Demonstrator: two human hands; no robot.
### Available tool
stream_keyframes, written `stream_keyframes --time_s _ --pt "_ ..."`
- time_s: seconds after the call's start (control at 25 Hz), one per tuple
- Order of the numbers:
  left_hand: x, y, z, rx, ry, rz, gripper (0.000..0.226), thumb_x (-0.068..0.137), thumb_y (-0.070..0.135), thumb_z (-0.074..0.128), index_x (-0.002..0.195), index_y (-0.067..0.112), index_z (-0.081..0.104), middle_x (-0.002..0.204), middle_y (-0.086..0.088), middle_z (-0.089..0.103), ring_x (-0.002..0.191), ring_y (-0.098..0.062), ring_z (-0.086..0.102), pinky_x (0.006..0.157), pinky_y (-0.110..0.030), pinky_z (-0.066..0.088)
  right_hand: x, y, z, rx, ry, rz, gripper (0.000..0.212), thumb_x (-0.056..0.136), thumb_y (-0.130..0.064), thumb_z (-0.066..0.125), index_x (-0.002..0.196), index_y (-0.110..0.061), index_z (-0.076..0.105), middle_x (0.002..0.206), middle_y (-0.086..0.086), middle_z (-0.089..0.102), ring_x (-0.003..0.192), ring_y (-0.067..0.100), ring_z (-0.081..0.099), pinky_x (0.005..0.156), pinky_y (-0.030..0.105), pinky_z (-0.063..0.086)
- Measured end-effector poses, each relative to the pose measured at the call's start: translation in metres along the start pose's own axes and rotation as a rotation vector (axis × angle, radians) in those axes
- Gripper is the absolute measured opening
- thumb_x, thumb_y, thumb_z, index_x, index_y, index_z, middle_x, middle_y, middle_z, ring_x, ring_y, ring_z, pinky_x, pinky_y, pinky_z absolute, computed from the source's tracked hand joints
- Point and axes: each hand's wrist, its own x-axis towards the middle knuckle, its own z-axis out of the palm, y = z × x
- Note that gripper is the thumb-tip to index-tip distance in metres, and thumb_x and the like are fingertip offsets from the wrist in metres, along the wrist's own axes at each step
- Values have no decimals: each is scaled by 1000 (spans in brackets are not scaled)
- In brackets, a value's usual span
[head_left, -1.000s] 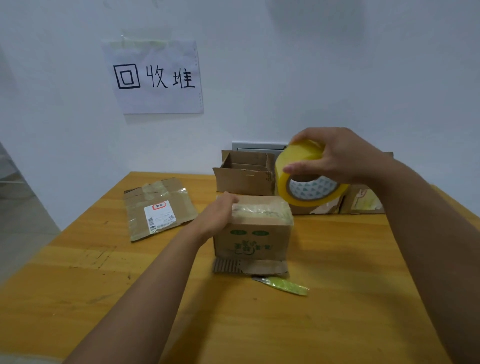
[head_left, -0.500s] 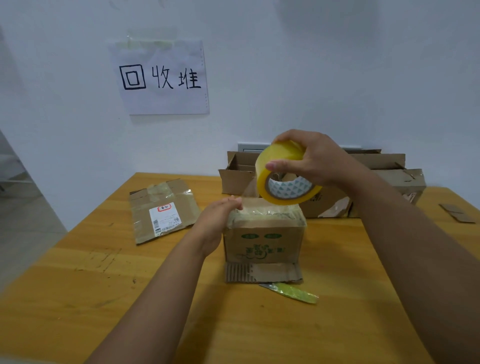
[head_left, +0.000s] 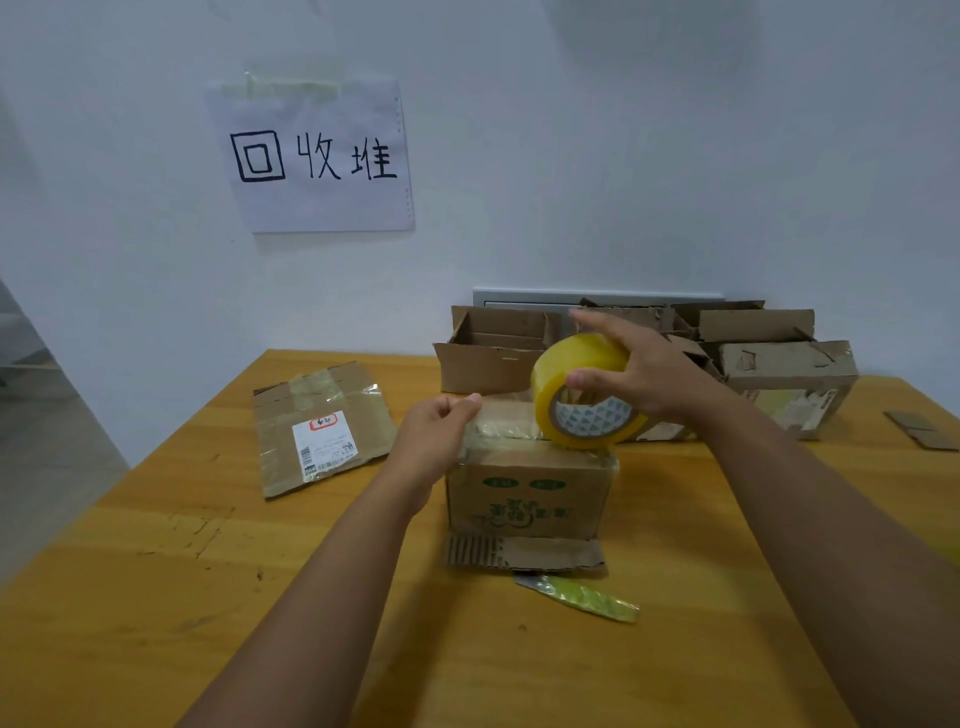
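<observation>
At mid-table, on the yellow wooden table (head_left: 156, 597): a small cardboard box (head_left: 527, 499) stands upright, green print on its near face. A torn flap (head_left: 524, 553) lies flat against its near foot.

Right hand (head_left: 649, 374): wrapped round a tape roll (head_left: 584, 392), yellow, with a patterned white core. Thumb lies across the roll's near face and the fingers curl over the top and far side. The roll is on edge, with its lower rim at the box's top right edge. Whether it touches the box or sits just above it, cannot tell.

Left hand (head_left: 434, 441): at the box's top left corner, fingers curled in. Thumb and forefinger pinch the free end of a clear tape strip (head_left: 504, 418). The strip runs from that pinch across the box top to the roll.

Near the box:
- Crumpled green-yellow scrap (head_left: 582, 597), just in front of the flap on the near side.
- Flattened carton (head_left: 322, 426) with a white shipping label, off to the left, apart from the box.
- Open empty box (head_left: 488, 358) behind, against the wall.
- More battered open boxes (head_left: 784, 369) to the right of that one.
- Small cardboard offcuts (head_left: 922, 431) at the far right edge.

On the wall: paper sign (head_left: 317, 156) taped up, handwritten black characters.
</observation>
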Motion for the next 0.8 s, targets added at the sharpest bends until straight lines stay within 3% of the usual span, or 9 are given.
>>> stream_keyframes --time_s 0.2,0.32,0.4,0.52,0.64,0.8 --pt "12 -8 -13 -59 -18 -50 22 97 31 58 87 12 64 95 -9 68 92 -25 62 72 -35 48 -22 32 22 210 -11 123 44 82 -30 73 117 -29 46 110 -7 57 104 16 61 77 27 55" --pt "16 -11 -19 -131 -80 -78 19 100 26 55 93 10 62 111 -14 67 106 -29 62 79 -36 51 -30 41 36 195 41 152 35 89 -29 68 116 -25 47 105 -4 59 97 14 63 81 37 58" --pt "17 -11 -22 -254 -47 -124 15 102 20 51 100 8 60 108 -11 64 106 -28 61 83 -38 53 -28 37 36 194 96 137 30 94 -25 62 119 -27 45 101 0 60 92 19 64 81 45 59" --pt "21 -15 -31 -437 -15 -200 12 101 15 52 97 6 57 100 -8 59 102 -30 61 86 -43 57 -27 33 37 165 146 99 39 98 -23 56 133 -31 40 101 -1 59 92 21 63 81 49 58" --pt "21 -26 -37 -356 -56 -207 17 100 20 54 96 5 59 100 -13 60 103 -31 61 82 -37 56 -31 34 42 181 128 89 57 97 -29 55 148 -31 28 112 -7 55 102 16 59 88 45 56" --pt "22 -33 -41 -333 -101 -226 29 99 25 57 108 -2 62 105 -17 62 100 -28 61 86 -34 56 -35 32 41 205 100 101 79 86 -49 54 154 -30 18 131 -4 49 119 19 53 96 48 52"
